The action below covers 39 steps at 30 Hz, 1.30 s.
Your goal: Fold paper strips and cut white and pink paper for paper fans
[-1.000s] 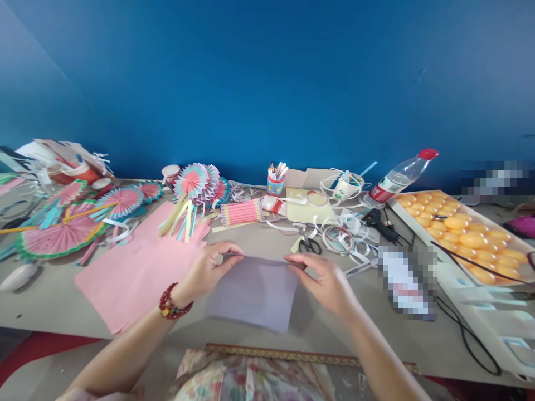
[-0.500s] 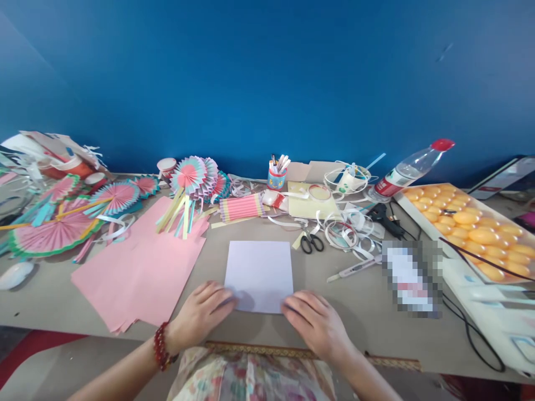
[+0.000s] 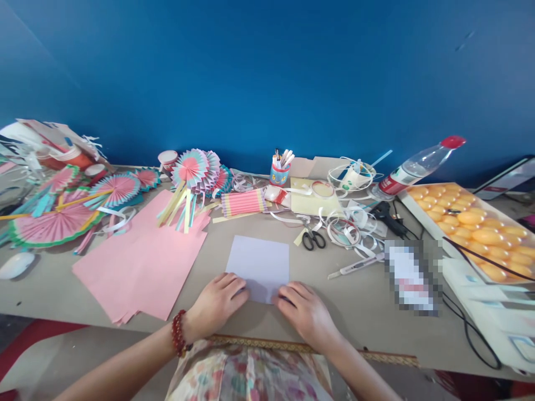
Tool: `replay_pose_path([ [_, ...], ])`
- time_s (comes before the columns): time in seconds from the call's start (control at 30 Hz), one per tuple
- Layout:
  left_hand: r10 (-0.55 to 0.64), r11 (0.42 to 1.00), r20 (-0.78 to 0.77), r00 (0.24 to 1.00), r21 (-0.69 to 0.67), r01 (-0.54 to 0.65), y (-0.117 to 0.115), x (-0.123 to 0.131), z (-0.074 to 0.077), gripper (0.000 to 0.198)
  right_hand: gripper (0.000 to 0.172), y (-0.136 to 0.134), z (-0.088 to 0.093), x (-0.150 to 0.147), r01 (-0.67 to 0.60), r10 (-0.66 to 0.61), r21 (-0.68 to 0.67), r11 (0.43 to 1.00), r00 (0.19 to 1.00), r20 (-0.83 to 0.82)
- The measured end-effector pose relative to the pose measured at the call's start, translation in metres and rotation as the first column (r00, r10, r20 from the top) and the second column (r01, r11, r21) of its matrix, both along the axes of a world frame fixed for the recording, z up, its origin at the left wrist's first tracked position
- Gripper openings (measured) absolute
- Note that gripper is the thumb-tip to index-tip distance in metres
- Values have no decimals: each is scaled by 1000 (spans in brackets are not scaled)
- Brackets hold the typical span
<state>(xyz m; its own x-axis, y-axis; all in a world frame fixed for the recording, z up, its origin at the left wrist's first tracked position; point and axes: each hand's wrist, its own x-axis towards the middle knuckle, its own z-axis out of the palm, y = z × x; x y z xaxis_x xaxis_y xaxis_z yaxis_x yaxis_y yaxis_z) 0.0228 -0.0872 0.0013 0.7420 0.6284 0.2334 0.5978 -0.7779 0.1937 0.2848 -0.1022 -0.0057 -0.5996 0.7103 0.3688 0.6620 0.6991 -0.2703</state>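
The lilac paper sheet, raised a second ago, now lies flat on the table, its near corners steadied under left hand and right hand, though whether these pinch or merely press I cannot tell

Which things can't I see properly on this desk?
All in the head view:
Near corners of the lavender paper: covered by the left hand and right hand.
What the pixelated patch shows: blurred out, so I can't tell.
Lower ends of the pen-like sticks: hidden by the cup around them.
Small print on the bottle label: too small to read.
White box-like thing: cut off by the right edge.
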Motion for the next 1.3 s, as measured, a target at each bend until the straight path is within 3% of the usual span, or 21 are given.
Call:
replay_pose_path([
  [0.23,18,999,30,999,-34,-17,7,3,-4,24,19,2,8,2,26,-37,-172,985,998,-58],
  [0.37,70,985,89,994,-162,-55,14,5,-2,29,14,7,9,-6,28,-33,-195,980,999,-21],
  [0.5,117,947,170,978,-315,-59,21,1,4,26,20,15,9,-14,43,-62,-262,964,996,-62],
  [0.67,254,886,159,954,-434,-163,28,-13,14,24,28,22,10,-18,65,-100,-329,942,991,-90],
  [0.87,354,836,107,929,-481,-263,28,-22,17,23,15,24,12,-22,141,-173,-391,909,984,-50],
  [1.3,281,823,27,959,-520,-227,42,-30,19,17,11,26,13,-24,173,-192,-483,858,981,11],
])
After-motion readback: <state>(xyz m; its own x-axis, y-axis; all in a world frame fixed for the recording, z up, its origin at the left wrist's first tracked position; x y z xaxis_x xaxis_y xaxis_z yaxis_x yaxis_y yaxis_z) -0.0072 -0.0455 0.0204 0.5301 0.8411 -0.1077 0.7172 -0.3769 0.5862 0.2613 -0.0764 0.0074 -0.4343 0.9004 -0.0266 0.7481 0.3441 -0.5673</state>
